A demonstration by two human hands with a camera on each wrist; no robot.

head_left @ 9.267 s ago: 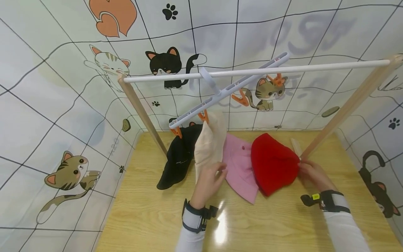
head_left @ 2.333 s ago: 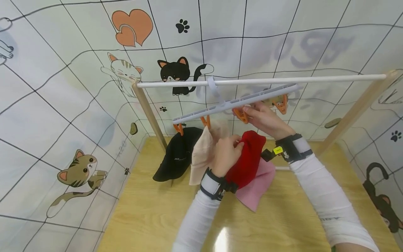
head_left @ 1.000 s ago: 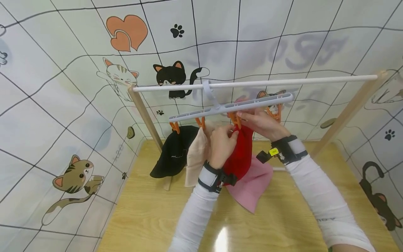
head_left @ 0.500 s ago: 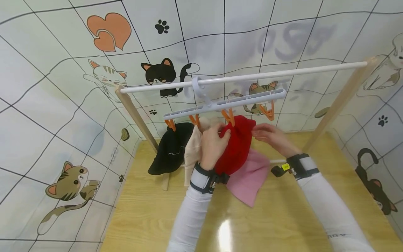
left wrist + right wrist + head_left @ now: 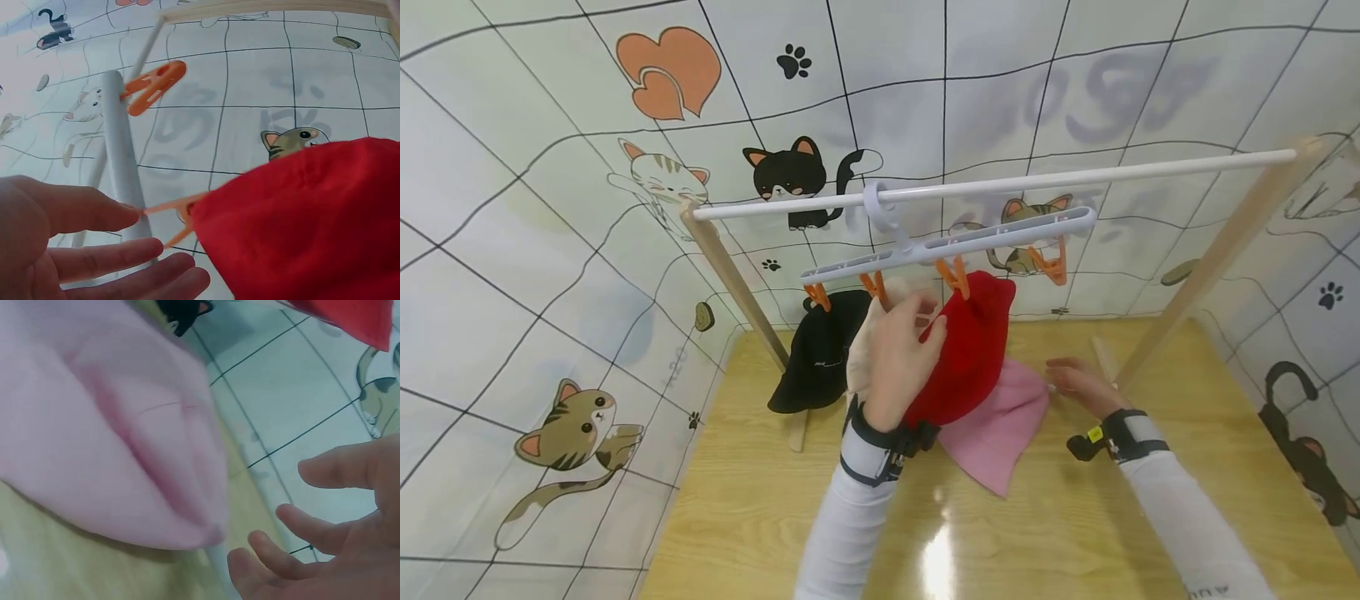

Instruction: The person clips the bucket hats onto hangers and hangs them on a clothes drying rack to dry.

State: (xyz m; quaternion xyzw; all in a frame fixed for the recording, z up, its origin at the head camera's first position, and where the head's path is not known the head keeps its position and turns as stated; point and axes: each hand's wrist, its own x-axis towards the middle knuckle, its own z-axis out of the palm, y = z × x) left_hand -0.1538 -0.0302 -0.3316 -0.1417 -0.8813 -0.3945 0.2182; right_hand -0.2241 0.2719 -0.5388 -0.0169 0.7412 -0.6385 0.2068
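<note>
A red bucket hat [image 5: 972, 358] hangs by its edge from an orange clip [image 5: 953, 277] on the pale hanger [image 5: 1000, 238]. Beside it is my left hand [image 5: 898, 354], thumb and fingers spread apart with nothing between them; in the left wrist view the fingertips overlap the hanger near the clip. Lower right, my right hand [image 5: 1084, 387] hovers with loose fingers close to a pink hat [image 5: 1000, 425] lying on the table. The right wrist view shows a gap between those fingers and the pink fabric [image 5: 125, 444]. The red hat partly covers the pink one.
Black [image 5: 820, 358] and cream [image 5: 859, 354] hats hang from clips on the hanger's left half. An orange clip [image 5: 1051, 265] at its right end holds nothing. The hanger hooks over a white rod [image 5: 1075, 177] between wooden posts [image 5: 1217, 258], on a wooden table [image 5: 760, 517].
The red hat came from the table up to the hanger and now hangs from the third clip. My right hand left that clip and moved down right; my left hand let go of the hat.
</note>
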